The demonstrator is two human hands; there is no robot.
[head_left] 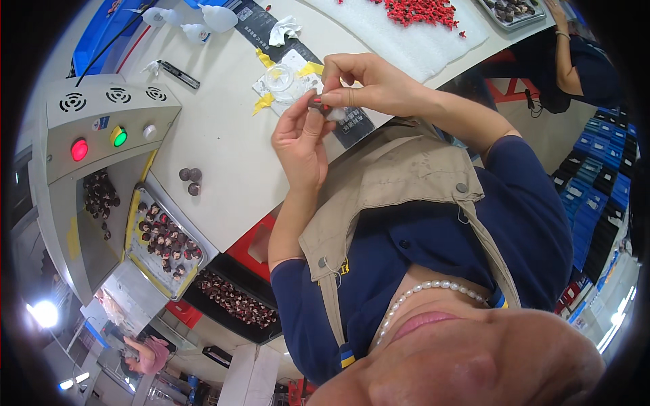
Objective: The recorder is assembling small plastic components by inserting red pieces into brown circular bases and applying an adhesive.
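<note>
Up in front of my chest, my left hand (302,139) is closed, pinching a small dark brown piece (316,103) with bright red on it between thumb and fingers. My right hand (365,84) meets it from the right, thumb and fingertips closed at the same piece; the fingers partly hide it. Just beyond the hands, a clear round dish (279,78) sits on a white pad held by yellow tape (263,104). Three dark brown balls (194,176) lie on the table, left of my left forearm.
A grey machine (101,122) with lit buttons stands at the left. A metal tray (169,287) of dark pieces and a black bin (237,298) lie nearby. Red parts (420,12) are heaped on white foam (399,47). White bottles (218,18) stand far left. Another person's arm (563,57) shows at right.
</note>
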